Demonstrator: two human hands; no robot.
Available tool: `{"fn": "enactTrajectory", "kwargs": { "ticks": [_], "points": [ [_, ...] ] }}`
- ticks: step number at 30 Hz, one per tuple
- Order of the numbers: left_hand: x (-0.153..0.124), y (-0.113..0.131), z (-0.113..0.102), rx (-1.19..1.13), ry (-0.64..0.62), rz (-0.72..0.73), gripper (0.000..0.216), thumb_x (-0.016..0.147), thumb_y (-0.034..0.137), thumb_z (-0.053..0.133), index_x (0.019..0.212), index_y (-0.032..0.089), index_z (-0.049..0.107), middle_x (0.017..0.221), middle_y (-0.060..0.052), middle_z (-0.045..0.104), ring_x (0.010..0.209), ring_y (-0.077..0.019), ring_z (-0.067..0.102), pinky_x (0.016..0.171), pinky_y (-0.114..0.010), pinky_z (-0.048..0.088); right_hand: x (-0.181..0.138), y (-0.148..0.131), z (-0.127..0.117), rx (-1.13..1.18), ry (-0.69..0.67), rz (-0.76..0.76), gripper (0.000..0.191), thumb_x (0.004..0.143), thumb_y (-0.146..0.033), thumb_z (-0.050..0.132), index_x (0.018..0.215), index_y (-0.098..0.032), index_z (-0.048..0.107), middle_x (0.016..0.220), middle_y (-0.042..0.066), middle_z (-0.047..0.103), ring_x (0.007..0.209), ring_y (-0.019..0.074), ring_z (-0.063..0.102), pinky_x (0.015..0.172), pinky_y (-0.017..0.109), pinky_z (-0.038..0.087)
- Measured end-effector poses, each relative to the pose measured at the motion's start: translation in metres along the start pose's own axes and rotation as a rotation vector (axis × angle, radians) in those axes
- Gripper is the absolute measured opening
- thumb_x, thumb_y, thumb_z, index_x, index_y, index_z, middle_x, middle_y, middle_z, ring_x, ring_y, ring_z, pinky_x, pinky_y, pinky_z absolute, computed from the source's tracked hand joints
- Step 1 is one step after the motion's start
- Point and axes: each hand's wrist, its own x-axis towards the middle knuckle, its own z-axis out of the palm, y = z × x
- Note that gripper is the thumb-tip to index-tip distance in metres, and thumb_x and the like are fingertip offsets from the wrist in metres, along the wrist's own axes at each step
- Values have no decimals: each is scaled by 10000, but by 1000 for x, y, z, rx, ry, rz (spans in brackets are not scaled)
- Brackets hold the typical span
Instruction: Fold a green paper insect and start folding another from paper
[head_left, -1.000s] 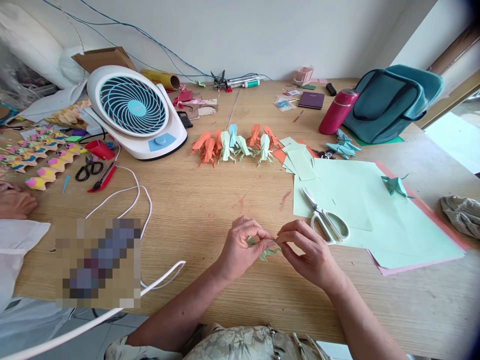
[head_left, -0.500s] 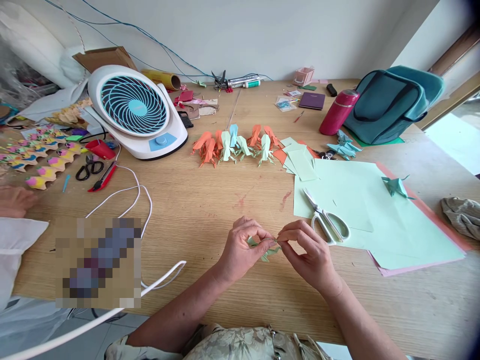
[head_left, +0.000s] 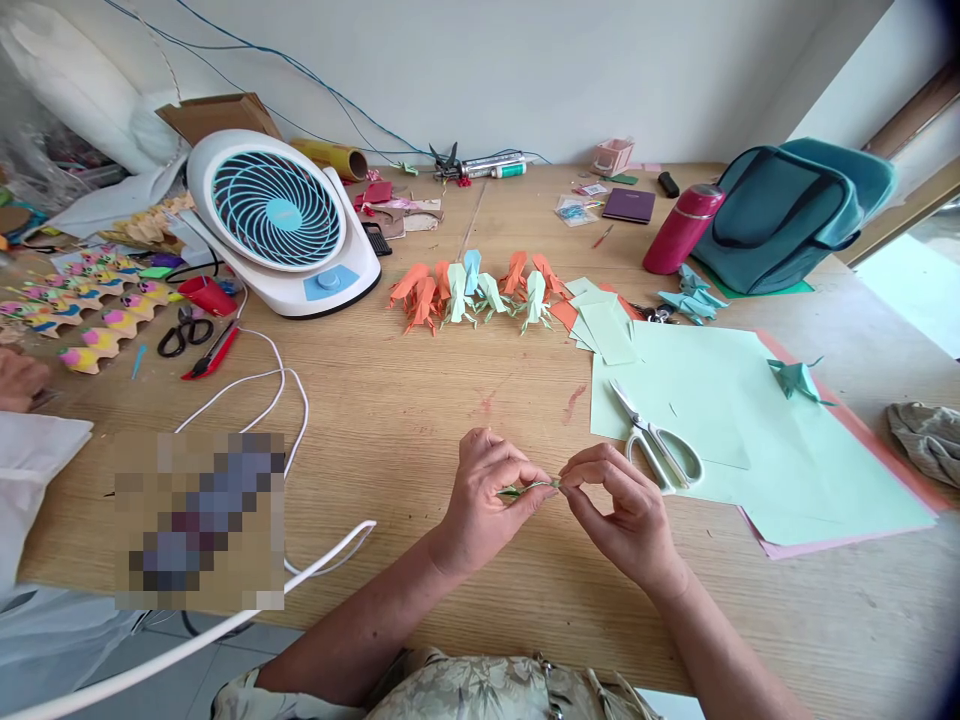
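Note:
Between my two hands is a small light-green folded paper piece [head_left: 513, 491], mostly hidden by fingers. My left hand [head_left: 487, 500] pinches it between thumb and forefinger. Fingertips of my right hand [head_left: 619, 510] are closed on its right end, touching the left fingertips. White-handled scissors [head_left: 660, 445] lie on pale green sheets [head_left: 675, 380] just right of my right hand. Beyond my hands stands a row of folded paper figures in orange [head_left: 424, 300], light green [head_left: 535, 298] and blue [head_left: 472, 270]. Cut green paper strips [head_left: 607, 325] lie beside that row.
A white fan [head_left: 281, 225] stands at the back left, near black scissors [head_left: 184, 332] and a red cutter [head_left: 214, 350]. A white cable [head_left: 300, 575] crosses the left front. At right are a pink bottle [head_left: 684, 230] and teal bag [head_left: 780, 220]. Another person's hand [head_left: 21, 378] shows far left.
The green paper piece has turned in my fingers and now shows as a thin edge. The other person's hand at far left has shifted left. The view has moved slightly.

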Motion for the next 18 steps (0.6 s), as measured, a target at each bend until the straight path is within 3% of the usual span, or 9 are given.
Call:
{"fn": "enactTrajectory", "kwargs": {
  "ticks": [18],
  "points": [
    [-1, 1, -3, 245, -48, 100, 100, 902, 250, 649, 803, 240, 660, 754, 5, 684, 838, -186, 552, 1050, -442, 303, 0, 2, -6, -3, -68, -5, 214, 891, -35, 548, 955, -232, 606, 879, 54, 631, 816, 196, 618, 683, 343, 514]
  ]
}}
